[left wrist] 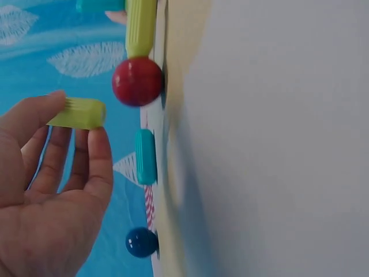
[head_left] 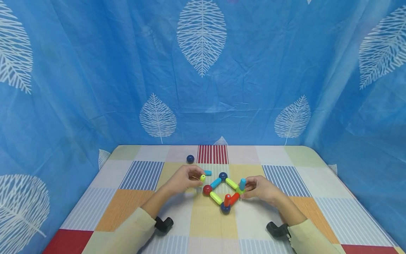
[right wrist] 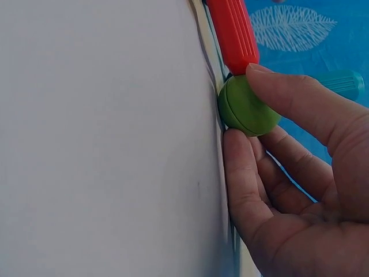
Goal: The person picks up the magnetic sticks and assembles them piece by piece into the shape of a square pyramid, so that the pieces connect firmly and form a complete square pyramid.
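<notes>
A diamond of coloured rods and balls lies flat on the table. Its corners are a red ball, two dark blue balls and a green ball. My right hand pinches the green ball between thumb and fingers. From that ball a blue rod stands upright, while a red rod rises from the near dark blue ball. Between thumb and fingertips my left hand holds a yellow-green rod, raised beside the red ball and apart from it.
A loose dark blue ball sits beyond my left hand. Near it lies a loose light blue rod. The table wears a patchwork cloth, and a blue leaf-patterned curtain hangs behind and along both sides.
</notes>
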A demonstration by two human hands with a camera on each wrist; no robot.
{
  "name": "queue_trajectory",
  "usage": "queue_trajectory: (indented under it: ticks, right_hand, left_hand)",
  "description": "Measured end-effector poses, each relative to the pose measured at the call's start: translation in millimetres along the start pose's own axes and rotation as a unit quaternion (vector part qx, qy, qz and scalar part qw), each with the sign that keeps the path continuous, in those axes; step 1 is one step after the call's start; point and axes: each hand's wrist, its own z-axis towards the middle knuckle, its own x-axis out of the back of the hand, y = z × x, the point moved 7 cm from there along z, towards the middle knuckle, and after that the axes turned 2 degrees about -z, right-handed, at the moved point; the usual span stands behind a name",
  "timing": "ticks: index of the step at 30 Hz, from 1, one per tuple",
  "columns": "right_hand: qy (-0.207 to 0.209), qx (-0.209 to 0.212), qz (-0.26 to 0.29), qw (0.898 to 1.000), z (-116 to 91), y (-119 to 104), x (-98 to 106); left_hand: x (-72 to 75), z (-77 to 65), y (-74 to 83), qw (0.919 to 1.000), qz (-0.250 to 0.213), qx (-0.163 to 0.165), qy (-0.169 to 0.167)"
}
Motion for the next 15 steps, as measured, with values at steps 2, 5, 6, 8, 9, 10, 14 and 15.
queue_trajectory:
  ticks: [2, 5, 6, 8, 9, 10, 14, 15]
  right_hand:
    - [-0.003, 0.005, 0.001, 1.000, 0.3, -0.3, 0.3]
    - [-0.006, 0.010, 0.003, 1.000, 0.8, 0.0, 0.5]
    - [-0.006, 0.010, 0.003, 1.000, 0.9, 0.2, 0.5]
    - [-0.007, 0.009, 0.004, 1.000, 0.7, 0.7, 0.3]
    - [-0.007, 0.009, 0.005, 1.000, 0.7, 0.9, 0.3]
    - [-0.007, 0.008, 0.006, 1.000, 0.6, 1.0, 0.4]
    - [-0.010, 0.011, 0.007, 1.000, -0.2, 0.4, -0.5]
    - [-0.011, 0.012, 0.008, 1.000, -0.3, 0.2, -0.6]
  left_hand:
    - [-3.4, -0.5, 3.5, 0.9997, -0.024, -0.004, 0.002]
    - [-8.0, -0.1, 5.7, 0.9988, -0.048, -0.008, 0.004]
    - [-9.4, 0.6, 5.1, 0.9985, -0.055, -0.008, 0.005]
    - [-11.5, 1.9, 3.9, 0.9982, -0.059, -0.006, 0.005]
    - [-12.4, 2.4, 3.6, 0.9981, -0.061, -0.005, 0.005]
    - [-13.2, 3.1, 3.2, 0.9982, -0.060, -0.004, 0.006]
    - [-15.9, 4.9, 3.1, 0.9987, -0.051, -0.004, 0.000]
    - [-16.5, 5.1, 3.2, 0.9988, -0.049, -0.004, -0.002]
